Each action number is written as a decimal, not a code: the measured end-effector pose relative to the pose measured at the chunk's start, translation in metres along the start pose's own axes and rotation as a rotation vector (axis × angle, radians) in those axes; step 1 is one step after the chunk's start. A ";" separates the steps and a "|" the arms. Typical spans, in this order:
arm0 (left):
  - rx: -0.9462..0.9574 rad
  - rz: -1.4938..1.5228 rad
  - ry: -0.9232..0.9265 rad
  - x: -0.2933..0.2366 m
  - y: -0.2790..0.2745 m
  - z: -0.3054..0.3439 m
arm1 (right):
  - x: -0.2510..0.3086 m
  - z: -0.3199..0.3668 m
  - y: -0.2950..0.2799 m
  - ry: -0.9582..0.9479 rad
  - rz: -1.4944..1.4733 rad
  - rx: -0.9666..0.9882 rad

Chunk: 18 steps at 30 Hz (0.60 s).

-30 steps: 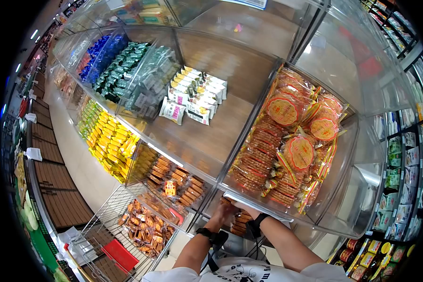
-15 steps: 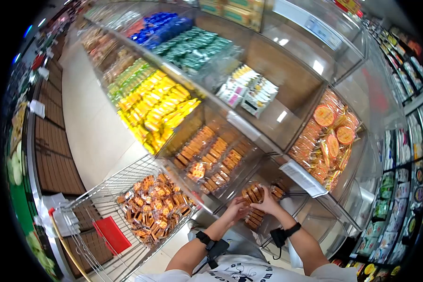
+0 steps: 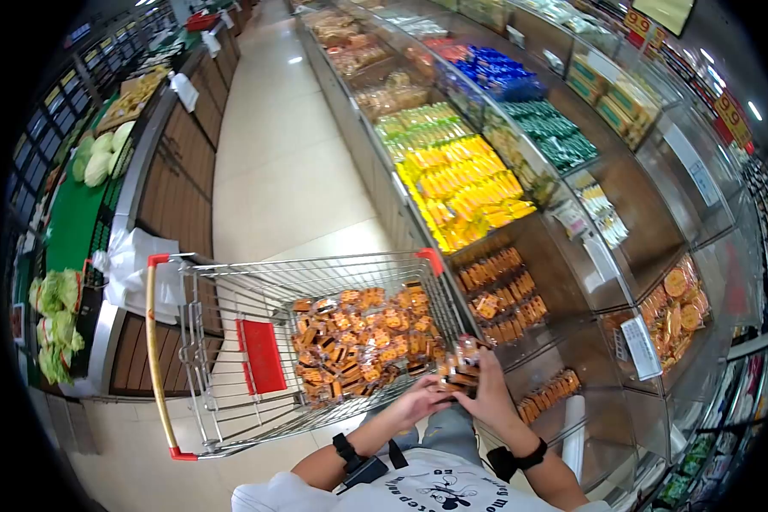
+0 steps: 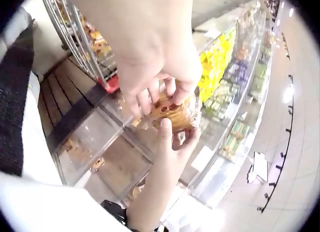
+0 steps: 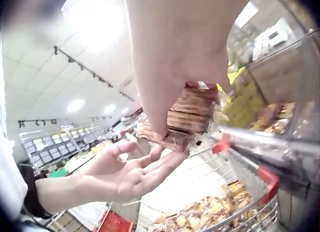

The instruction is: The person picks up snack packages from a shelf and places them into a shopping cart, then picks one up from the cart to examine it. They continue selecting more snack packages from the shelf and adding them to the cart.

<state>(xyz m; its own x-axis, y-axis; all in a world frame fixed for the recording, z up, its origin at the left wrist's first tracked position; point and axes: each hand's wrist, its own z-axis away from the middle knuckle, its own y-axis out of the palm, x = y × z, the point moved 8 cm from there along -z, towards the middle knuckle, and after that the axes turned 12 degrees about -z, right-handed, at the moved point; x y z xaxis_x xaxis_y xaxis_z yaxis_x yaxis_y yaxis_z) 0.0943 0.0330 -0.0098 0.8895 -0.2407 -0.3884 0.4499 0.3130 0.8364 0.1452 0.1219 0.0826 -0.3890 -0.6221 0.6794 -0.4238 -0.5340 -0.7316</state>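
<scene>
While the right hand (image 3: pixel 491 399) grips orange-brown biscuits (image 5: pixel 192 111) in clear, crinkled, glossy wrap, layers stacked, the left hand (image 5: pixel 122 177) touching them, fingers loosely extended, near a wire cart (image 3: pixel 262 357).

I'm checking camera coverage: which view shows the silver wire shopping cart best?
The head view: it frames the cart nearly whole, handle included. The left wrist view catches only an edge; the right wrist view, part of the basket.

Supermarket aisle, snack bins (image 3: pixel 469 192), shopping cart (image 3: pixel 299 350), price signs (image 3: pixel 725 115)
</scene>
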 end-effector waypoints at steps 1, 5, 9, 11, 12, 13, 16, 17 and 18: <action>-0.068 0.039 0.051 -0.006 -0.022 0.012 | 0.011 -0.008 0.025 -0.027 0.021 0.052; -0.224 0.182 0.321 -0.037 -0.084 0.041 | 0.060 -0.052 0.094 -0.143 0.090 0.126; -0.327 0.090 0.396 -0.056 -0.129 0.042 | 0.062 -0.069 0.155 -0.145 0.117 0.194; -0.377 0.049 0.227 -0.038 -0.156 0.035 | 0.063 -0.065 0.161 -0.171 0.091 0.242; -0.457 0.007 0.193 -0.047 -0.126 0.044 | 0.067 -0.055 0.157 -0.209 0.049 0.272; -0.534 -0.037 0.156 -0.048 -0.110 0.048 | 0.071 -0.044 0.151 -0.243 0.007 0.299; -0.348 -0.016 0.055 -0.018 -0.102 0.027 | 0.047 -0.015 0.104 -0.175 -0.004 0.190; -0.339 -0.018 0.008 -0.010 -0.091 0.023 | 0.030 -0.005 0.088 -0.127 -0.003 0.158; -0.294 -0.081 -0.034 -0.001 -0.079 0.015 | 0.009 0.005 0.069 -0.061 -0.001 0.082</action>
<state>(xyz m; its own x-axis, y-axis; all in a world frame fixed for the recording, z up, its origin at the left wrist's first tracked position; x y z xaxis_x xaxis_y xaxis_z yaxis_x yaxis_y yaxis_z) 0.0566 -0.0055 -0.0694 0.8489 -0.3044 -0.4322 0.5274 0.5429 0.6535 0.1166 0.0764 0.0383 -0.3372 -0.6537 0.6774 -0.3549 -0.5782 -0.7347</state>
